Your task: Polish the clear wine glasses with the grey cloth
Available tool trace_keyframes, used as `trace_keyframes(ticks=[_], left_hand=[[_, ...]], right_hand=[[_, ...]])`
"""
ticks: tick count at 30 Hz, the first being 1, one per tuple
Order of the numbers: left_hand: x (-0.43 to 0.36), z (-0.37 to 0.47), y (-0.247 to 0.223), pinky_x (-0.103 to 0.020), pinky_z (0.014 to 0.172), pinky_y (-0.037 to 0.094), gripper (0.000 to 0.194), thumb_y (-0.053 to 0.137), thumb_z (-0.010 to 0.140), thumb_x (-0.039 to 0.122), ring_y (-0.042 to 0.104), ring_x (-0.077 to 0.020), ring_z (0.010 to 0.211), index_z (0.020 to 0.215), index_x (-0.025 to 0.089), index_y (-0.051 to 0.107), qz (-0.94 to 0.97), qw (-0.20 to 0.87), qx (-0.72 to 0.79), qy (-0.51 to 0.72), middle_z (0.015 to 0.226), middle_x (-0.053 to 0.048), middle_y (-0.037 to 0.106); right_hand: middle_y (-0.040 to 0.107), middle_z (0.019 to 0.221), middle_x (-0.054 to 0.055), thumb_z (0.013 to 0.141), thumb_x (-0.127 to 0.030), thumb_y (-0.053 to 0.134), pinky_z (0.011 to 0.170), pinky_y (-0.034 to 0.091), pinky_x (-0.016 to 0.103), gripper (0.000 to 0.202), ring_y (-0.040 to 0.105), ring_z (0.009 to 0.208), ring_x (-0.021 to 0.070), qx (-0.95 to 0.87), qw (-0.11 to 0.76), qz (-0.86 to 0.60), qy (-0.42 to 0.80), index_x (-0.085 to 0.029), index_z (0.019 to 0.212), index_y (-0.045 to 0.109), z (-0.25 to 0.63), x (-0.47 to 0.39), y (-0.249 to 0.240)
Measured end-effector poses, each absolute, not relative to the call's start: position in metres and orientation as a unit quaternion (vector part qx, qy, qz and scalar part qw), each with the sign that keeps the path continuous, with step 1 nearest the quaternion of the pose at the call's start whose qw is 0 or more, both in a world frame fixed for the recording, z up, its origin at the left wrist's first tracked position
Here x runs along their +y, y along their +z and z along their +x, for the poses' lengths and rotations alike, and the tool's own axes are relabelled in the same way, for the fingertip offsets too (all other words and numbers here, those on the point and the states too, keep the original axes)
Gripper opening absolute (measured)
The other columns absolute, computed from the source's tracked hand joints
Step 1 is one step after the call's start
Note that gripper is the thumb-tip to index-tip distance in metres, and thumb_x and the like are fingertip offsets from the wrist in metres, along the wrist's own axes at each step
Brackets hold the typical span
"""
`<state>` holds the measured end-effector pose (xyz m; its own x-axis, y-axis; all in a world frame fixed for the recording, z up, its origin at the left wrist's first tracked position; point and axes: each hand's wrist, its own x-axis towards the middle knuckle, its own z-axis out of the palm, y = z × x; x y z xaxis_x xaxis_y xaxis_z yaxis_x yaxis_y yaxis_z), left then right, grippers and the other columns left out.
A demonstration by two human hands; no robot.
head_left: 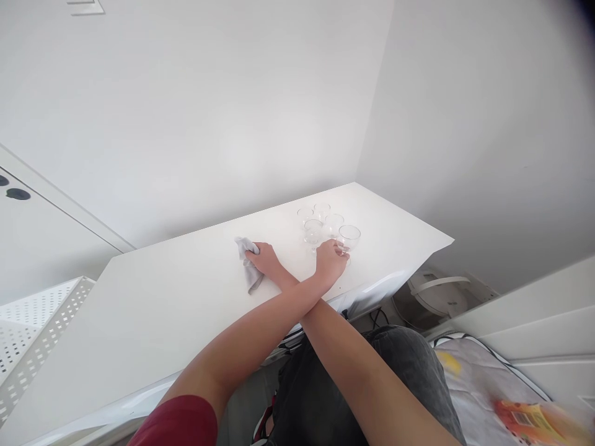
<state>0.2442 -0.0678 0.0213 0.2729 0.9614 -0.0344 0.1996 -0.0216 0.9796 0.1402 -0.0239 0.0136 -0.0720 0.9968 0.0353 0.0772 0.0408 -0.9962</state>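
My forearms cross over the front of the white tabletop (186,279), the left one lying on top. On the right side, my left hand (331,259) is closed around the stem of a clear stemmed glass (349,236), which stands upright close to the front edge. Several more clear glasses, among them one stemmed glass (313,231), stand grouped just behind that hand. Further left, my right hand (266,257) grips a crumpled light grey cloth (252,275) that rests on the tabletop. Its fingertips are partly hidden by the cloth.
A plain wall (223,111) runs behind the table and meets another at the right corner. White perforated panels (32,328) stand at the left. Below the right end is a white lidded appliance (439,294). An orange packet (530,421) lies on a pale quilted pad (478,378).
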Motion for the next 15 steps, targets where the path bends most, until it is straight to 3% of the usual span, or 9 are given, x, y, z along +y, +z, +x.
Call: trace_keyframes(ticks=[5, 9, 15], left_hand=[[-0.071, 0.24, 0.02, -0.041, 0.087, 0.056, 0.038, 0.085, 0.059, 0.007, 0.073, -0.0283, 0.095, 0.09, 0.025, 0.074, 0.596, 0.518, 0.487, 0.374, 0.097, -0.01, 0.078], [-0.075, 0.234, 0.021, -0.043, 0.093, 0.055, 0.048, 0.088, 0.056, 0.012, 0.071, -0.0329, 0.109, 0.101, 0.024, 0.073, 0.579, 0.517, 0.502, 0.38, 0.11, -0.014, 0.076], [-0.092, 0.22, 0.025, -0.045, 0.095, 0.054, 0.046, 0.09, 0.065, 0.028, 0.067, -0.0355, 0.12, 0.106, 0.025, 0.069, 0.571, 0.522, 0.485, 0.407, 0.116, -0.015, 0.072]], right_hand=[[0.049, 0.058, 0.001, 0.077, -0.023, 0.07, 0.052, 0.035, 0.028, 0.021, 0.053, 0.066, 0.0187, -0.56, 0.47, -0.493, 0.471, -0.025, 0.068, 0.053, 0.141, -0.023, 0.014], [0.047, 0.058, 0.0, 0.078, -0.021, 0.069, 0.054, 0.034, 0.029, 0.022, 0.051, 0.066, 0.0184, -0.57, 0.464, -0.489, 0.469, -0.025, 0.066, 0.051, 0.14, -0.023, 0.013], [0.041, 0.058, -0.001, 0.08, -0.022, 0.065, 0.054, 0.031, 0.028, 0.023, 0.046, 0.065, 0.0165, -0.583, 0.467, -0.479, 0.461, -0.024, 0.065, 0.048, 0.139, -0.02, 0.008]])
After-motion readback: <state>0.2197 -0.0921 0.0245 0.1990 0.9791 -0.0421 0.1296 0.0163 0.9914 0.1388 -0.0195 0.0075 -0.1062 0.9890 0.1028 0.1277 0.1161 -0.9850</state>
